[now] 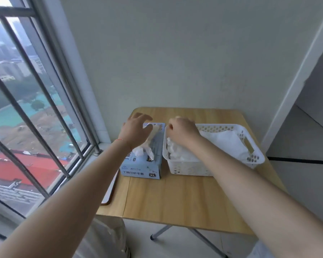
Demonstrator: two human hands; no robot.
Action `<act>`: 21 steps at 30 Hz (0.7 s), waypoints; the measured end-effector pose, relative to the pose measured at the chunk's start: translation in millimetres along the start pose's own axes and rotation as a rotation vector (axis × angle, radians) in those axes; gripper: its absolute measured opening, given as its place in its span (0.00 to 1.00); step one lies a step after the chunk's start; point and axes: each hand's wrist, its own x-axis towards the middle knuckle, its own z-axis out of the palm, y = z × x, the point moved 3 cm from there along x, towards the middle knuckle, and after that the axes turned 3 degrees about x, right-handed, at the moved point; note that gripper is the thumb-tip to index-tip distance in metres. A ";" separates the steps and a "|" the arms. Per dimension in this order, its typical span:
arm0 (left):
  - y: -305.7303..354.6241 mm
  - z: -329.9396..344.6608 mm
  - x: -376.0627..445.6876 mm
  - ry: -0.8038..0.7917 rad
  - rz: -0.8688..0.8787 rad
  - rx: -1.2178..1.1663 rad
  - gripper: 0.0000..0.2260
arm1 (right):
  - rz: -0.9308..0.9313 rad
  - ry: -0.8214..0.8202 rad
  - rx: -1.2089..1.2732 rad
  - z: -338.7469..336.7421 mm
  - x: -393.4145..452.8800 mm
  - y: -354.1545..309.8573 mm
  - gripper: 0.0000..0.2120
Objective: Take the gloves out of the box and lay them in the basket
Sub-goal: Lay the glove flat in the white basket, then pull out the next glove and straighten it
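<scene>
Box (141,167) holds gloves (145,151); basket (190,167) holds glove pile (222,144).

Both arms outstretched; left grip (136,130) fingers spread, relaxed; right grip (183,132) fingers curled, knuckles up.

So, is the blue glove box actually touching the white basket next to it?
Apart. The head view shows a narrow strip of wooden table between the glove box and the basket along their near ends.

Two hands – left (136,130), right (183,132) – one box (142,164), one basket (190,167), one table (185,198)
</scene>
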 end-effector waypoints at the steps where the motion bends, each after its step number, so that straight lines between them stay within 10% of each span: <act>1: -18.1 -4.7 -3.8 0.013 -0.044 0.008 0.12 | -0.018 -0.038 0.048 8.2 3.6 -13.7 0.13; 21: -66.7 -1.2 -19.4 0.034 -0.092 -0.137 0.01 | -0.058 -0.375 0.104 42.1 12.6 -60.1 0.13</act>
